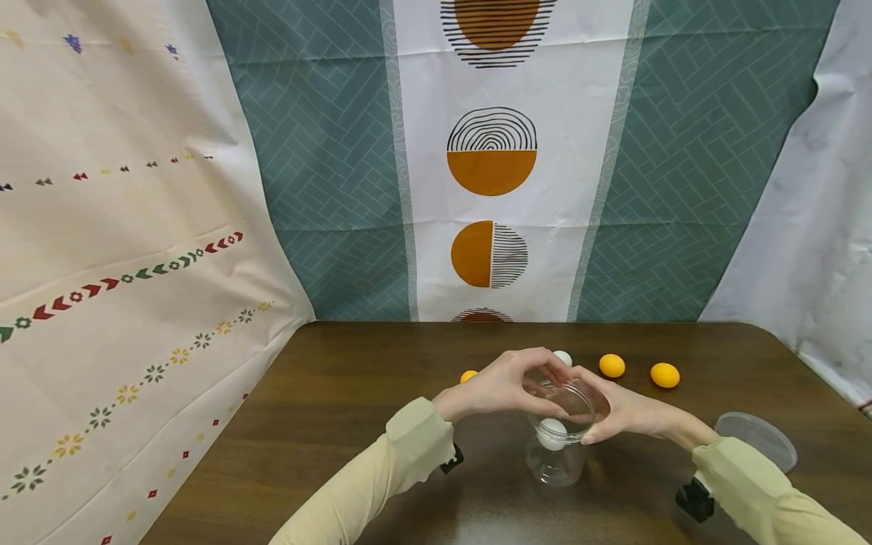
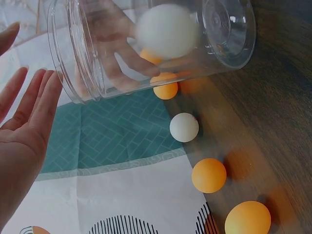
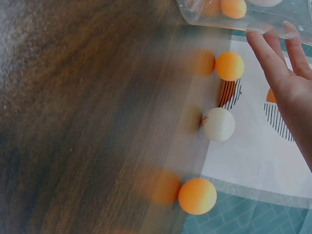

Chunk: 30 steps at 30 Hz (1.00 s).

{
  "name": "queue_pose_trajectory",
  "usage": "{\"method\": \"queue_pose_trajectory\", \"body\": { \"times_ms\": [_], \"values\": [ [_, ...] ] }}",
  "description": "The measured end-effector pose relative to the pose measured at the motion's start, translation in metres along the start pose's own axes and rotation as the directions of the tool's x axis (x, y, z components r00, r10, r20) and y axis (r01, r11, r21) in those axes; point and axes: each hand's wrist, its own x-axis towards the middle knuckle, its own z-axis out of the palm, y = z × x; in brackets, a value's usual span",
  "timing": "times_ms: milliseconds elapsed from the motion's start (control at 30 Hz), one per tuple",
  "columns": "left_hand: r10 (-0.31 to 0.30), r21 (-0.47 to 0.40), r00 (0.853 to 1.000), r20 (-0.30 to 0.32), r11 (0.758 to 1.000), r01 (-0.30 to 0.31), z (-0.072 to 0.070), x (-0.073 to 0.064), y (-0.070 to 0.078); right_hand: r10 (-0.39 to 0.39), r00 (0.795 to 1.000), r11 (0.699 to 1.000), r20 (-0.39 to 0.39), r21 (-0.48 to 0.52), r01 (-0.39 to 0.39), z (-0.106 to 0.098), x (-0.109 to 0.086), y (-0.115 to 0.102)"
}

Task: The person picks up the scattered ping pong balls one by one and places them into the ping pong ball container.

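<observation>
A clear plastic jar [image 1: 555,465] stands upright on the table with its mouth uncovered. Inside it, high up near the neck, is a white ping-pong ball [image 1: 552,434], blurred in the left wrist view. My left hand [image 1: 504,382] reaches over the left of the jar's mouth, thumb and fingers apart, holding nothing. Around the right side of the rim arches my right hand [image 1: 623,409], its thumb by the near edge and its fingers at the far side. The right wrist view shows its fingers [image 3: 273,61] straight, tips overlapping the jar wall.
Behind the jar lies a row of balls, including a white ball [image 1: 562,358] and orange balls [image 1: 611,365] [image 2: 209,175]. A clear lid [image 1: 756,439] lies by the right forearm. Patterned cloth [image 1: 320,151] hangs along the table's back edge.
</observation>
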Motion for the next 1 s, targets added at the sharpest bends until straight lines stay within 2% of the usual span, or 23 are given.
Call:
{"method": "queue_pose_trajectory", "body": {
  "times_ms": [333, 600, 1000],
  "values": [
    [0.008, -0.009, 1.0, 0.002, 1.0, -0.008, -0.001, -0.001, 0.002, -0.024, 1.0, 1.0, 0.015, -0.01, 0.024, 0.002, 0.0, -0.003],
    [0.01, -0.104, 0.999, -0.05, 0.995, -0.015, -0.01, -0.002, 0.006, -0.051, 0.998, 0.998, 0.04, -0.043, 0.053, 0.002, 0.001, -0.003],
    [0.034, -0.069, 0.995, -0.099, 0.997, -0.041, -0.027, -0.006, 0.01, -0.055, 0.998, 0.997, 0.041, -0.051, 0.057, 0.002, 0.002, -0.003]
  ]
}}
